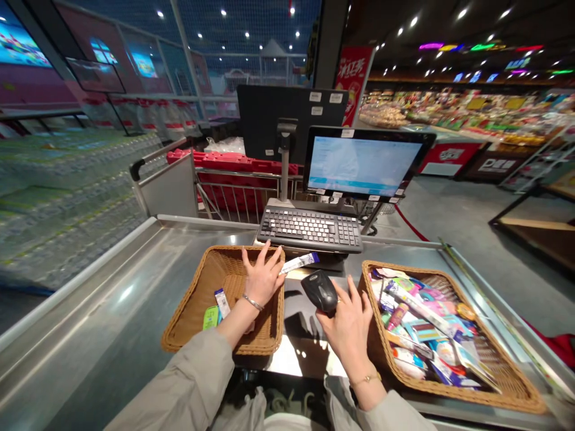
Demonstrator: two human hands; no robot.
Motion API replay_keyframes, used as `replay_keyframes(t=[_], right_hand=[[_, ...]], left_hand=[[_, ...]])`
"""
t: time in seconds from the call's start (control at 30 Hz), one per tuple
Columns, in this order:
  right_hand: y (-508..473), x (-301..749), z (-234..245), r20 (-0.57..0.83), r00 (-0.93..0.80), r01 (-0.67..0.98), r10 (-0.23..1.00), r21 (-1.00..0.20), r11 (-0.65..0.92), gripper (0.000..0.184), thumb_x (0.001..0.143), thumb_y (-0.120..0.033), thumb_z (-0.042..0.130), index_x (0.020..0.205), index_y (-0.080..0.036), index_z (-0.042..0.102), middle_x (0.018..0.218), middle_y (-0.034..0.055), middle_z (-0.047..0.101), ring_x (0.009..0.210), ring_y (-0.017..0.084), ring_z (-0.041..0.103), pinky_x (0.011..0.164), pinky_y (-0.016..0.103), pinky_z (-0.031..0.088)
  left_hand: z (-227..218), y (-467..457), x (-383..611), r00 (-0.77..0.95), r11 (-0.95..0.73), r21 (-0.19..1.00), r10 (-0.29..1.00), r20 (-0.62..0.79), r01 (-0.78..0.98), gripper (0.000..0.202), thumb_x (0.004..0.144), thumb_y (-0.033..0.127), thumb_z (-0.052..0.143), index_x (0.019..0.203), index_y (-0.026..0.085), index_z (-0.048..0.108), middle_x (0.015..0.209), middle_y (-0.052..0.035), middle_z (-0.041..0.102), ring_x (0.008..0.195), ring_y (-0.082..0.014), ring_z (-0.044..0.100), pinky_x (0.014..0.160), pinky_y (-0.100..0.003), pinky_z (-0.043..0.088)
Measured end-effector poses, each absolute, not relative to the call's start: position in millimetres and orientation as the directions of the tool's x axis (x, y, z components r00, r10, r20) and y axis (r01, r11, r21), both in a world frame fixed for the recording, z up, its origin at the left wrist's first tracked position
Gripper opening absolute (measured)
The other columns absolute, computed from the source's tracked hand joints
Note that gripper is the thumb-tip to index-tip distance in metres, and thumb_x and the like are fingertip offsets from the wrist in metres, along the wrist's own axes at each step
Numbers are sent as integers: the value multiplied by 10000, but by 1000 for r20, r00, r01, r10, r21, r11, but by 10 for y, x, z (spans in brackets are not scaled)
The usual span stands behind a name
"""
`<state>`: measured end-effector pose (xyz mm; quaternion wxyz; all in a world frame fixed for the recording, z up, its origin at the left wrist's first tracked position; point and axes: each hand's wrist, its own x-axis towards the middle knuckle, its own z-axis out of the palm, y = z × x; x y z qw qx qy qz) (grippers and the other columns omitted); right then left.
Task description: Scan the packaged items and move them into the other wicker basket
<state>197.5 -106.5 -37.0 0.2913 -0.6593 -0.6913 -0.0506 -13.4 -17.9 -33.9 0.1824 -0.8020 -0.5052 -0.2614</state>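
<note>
My left hand (263,278) is over the right side of the left wicker basket (179,314), palm down with several fingers spread. Its thumb side pinches one end of a slim white packet with a purple tip (303,261), which sticks out to the right past the rim. In that basket lie a green package (210,318) and another slim white-and-purple packet (221,302). My right hand (348,323) grips a black handheld barcode scanner (320,291), its head tilted up and left between the baskets. Part of the scanner's handle is hidden by my fingers.
A right-hand wicker basket (507,383) holds many small packaged goods. Behind the baskets stand a keyboard (309,228), a lit monitor (363,161) and a second screen's dark back (287,111). The metal counter (112,299) has raised edges; a cart (242,191) stands beyond it.
</note>
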Motion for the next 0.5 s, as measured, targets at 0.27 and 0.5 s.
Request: replay_keyframes(t=[0.27, 0.5], right_hand=[[-1081, 1978, -343, 471, 28, 940, 881, -313, 138, 218, 757, -246, 623, 965, -199, 669, 1262, 67, 643, 1384, 318, 344, 1103, 539, 199], [-1087, 1979, -359, 472, 13, 934, 882, -320, 158, 221, 773, -255, 606, 978, -206, 674, 1256, 62, 644, 1382, 313, 342, 1105, 533, 186]], left_hand=[[-316, -211, -127, 347, -427, -10, 720, 601, 904, 156, 842, 315, 638, 978, 286, 709, 1348, -34, 596, 1394, -339, 361, 1084, -699, -185], [-307, -223, -128, 342, -428, 7, 730, 592, 904, 153, 847, 308, 627, 975, 300, 710, 1359, -28, 586, 1395, -344, 359, 1082, -707, -182]])
